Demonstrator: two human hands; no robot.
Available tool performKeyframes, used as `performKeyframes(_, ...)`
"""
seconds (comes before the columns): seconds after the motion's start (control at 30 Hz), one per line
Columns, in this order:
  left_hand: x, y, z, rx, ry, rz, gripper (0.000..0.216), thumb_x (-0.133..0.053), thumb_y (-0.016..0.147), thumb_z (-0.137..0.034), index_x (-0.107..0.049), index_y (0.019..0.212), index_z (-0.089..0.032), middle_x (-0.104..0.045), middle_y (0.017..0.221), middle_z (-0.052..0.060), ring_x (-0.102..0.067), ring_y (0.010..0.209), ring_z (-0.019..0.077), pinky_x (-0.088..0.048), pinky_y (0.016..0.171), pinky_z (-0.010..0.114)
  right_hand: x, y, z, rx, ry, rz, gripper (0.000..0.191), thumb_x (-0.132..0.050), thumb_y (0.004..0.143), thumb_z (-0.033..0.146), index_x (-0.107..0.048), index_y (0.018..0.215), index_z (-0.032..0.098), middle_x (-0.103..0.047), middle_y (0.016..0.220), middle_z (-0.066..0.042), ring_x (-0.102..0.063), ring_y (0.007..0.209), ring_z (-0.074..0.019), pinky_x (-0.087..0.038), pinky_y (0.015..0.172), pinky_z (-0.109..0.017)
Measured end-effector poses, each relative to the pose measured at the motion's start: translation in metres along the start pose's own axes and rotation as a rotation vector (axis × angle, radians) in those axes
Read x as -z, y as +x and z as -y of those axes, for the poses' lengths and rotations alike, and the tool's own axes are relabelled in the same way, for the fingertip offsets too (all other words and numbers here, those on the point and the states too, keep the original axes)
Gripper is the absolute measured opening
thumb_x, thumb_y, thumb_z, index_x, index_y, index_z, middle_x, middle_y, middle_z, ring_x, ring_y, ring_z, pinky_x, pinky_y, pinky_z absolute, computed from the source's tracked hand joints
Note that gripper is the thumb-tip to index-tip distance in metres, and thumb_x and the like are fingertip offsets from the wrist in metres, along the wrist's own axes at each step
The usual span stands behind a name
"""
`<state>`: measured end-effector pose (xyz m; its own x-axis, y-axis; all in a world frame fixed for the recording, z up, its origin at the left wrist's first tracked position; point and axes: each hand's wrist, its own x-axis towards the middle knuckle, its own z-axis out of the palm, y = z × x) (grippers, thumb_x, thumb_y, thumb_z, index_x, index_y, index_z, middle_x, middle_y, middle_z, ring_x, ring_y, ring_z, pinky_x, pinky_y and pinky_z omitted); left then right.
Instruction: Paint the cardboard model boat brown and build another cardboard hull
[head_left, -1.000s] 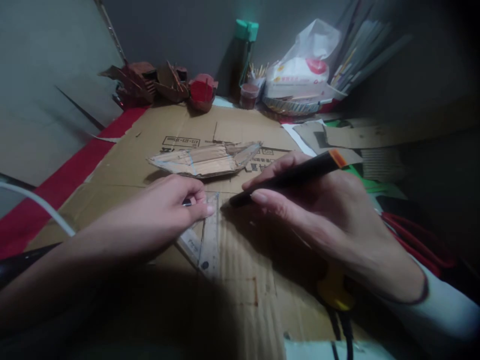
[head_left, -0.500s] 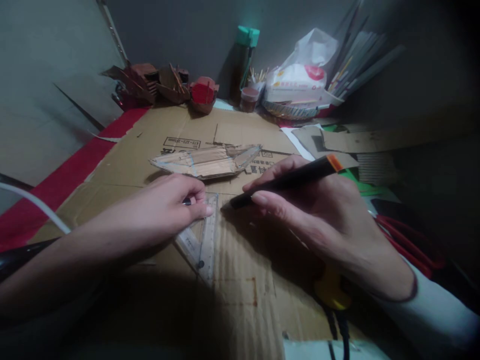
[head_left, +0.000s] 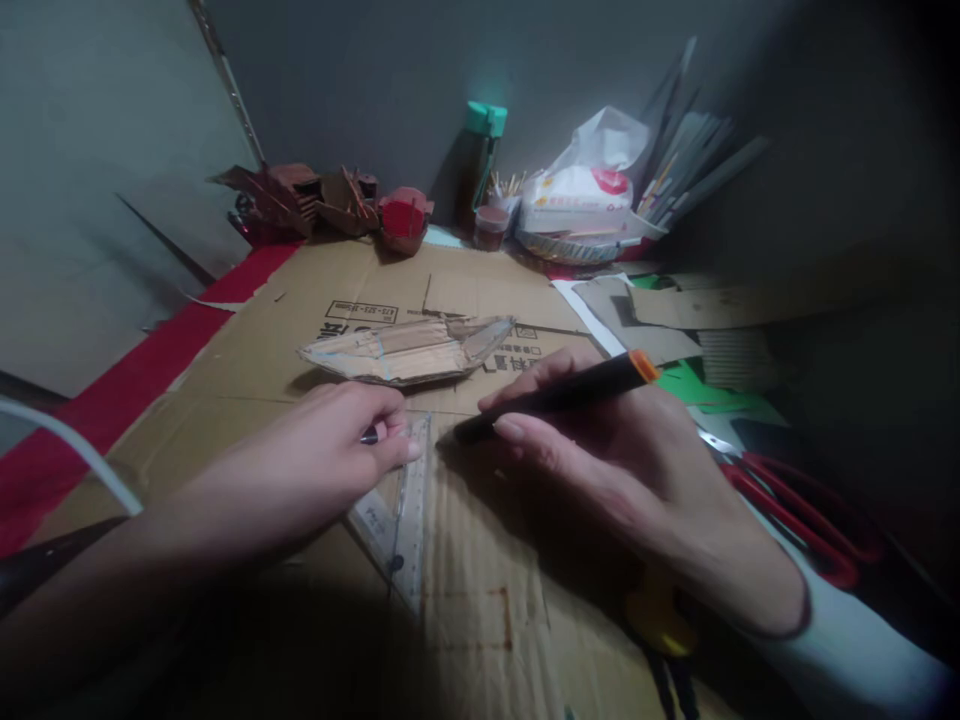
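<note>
My left hand (head_left: 341,440) is closed at the upper end of a clear triangular set square (head_left: 409,545), its thumb and fingers pressing it down. A small dark object (head_left: 369,437), possibly a pen cap, pokes out between those fingers. The set square lies along the left side of a ribbed cardboard strip (head_left: 469,545), which bears a brown rectangular outline lower down. In my right hand (head_left: 622,470) is a black marker (head_left: 559,397) with an orange end, tilted, its tip low over the strip beside the set square's upper end. Whether the tip touches is hard to tell.
A pointed cardboard boat shape (head_left: 409,350) lies just beyond my hands. To the right are red-handled scissors (head_left: 802,510), cardboard scraps (head_left: 712,305) and a yellow tool (head_left: 660,615). Along the back stand a tissue pack (head_left: 574,200), a teal-lidded bottle (head_left: 484,125) and red cardboard models (head_left: 403,218).
The view has tilted up a little, so everything sits lower in the picture. Both hands keep their hold, and the marker tip stays about the same place beside the set square.
</note>
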<state>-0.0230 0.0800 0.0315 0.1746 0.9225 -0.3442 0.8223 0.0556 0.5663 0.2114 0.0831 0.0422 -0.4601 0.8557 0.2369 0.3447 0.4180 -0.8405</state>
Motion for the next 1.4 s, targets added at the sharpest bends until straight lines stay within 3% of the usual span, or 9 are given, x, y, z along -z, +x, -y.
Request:
performKeyframes(0.53,0.0001,-0.0017,-0.0071,0.071,-0.01,0.015,0.034,-0.048,0.077,-0.058,-0.059,0.084,-0.027,-0.064,0.088,0.004,-0.058,0.086,0.0296,-0.041,0.075,0.042,-0.0009,-0.0002,0.0032,-0.021,0.017,0.011,0.011,-0.064,0.098,0.027,-0.065,0.105,0.019,-0.071,0.104,-0.006,-0.071,0.088,-0.0193,-0.059,0.07,-0.03)
performKeyframes(0.83,0.001,-0.0014,-0.0063,0.035,-0.009,0.028,0.036,-0.045,0.079,-0.06,-0.052,0.072,-0.026,-0.057,0.078,0.002,-0.054,0.078,0.0271,-0.039,0.069,0.039,-0.0022,-0.0016,0.0016,-0.061,0.052,0.007,0.009,-0.064,0.098,0.026,-0.065,0.106,0.023,-0.071,0.107,-0.004,-0.072,0.088,-0.0188,-0.061,0.068,-0.028)
performKeyframes(1.03,0.0001,-0.0019,-0.0071,0.077,0.001,0.034,0.031,-0.047,0.075,-0.057,-0.053,0.073,-0.027,-0.055,0.079,0.002,-0.052,0.078,0.0271,-0.037,0.067,0.038,-0.0025,-0.0011,0.0048,-0.018,0.019,-0.049,0.006,-0.067,0.096,0.028,-0.069,0.097,0.023,-0.072,0.105,-0.005,-0.073,0.092,-0.0199,-0.06,0.064,-0.023)
performKeyframes(1.17,0.0016,0.0003,-0.0063,0.103,0.016,0.047,0.031,-0.046,0.074,-0.057,-0.053,0.073,-0.027,-0.056,0.081,0.003,-0.052,0.079,0.0273,-0.039,0.069,0.039,-0.0036,-0.0018,0.0037,-0.045,0.051,-0.04,0.006,-0.068,0.096,0.028,-0.069,0.096,0.023,-0.071,0.101,-0.004,-0.072,0.079,-0.0173,-0.061,0.061,-0.024)
performKeyframes(1.4,0.0021,-0.001,-0.0073,0.143,0.048,0.073,0.031,-0.046,0.073,-0.058,-0.055,0.073,-0.028,-0.06,0.083,0.003,-0.054,0.081,0.0278,-0.041,0.069,0.04,-0.0065,-0.0022,0.0035,-0.064,0.088,-0.016,0.006,-0.068,0.095,0.029,-0.067,0.093,0.023,-0.071,0.097,-0.004,-0.072,0.079,-0.0182,-0.062,0.063,-0.026)
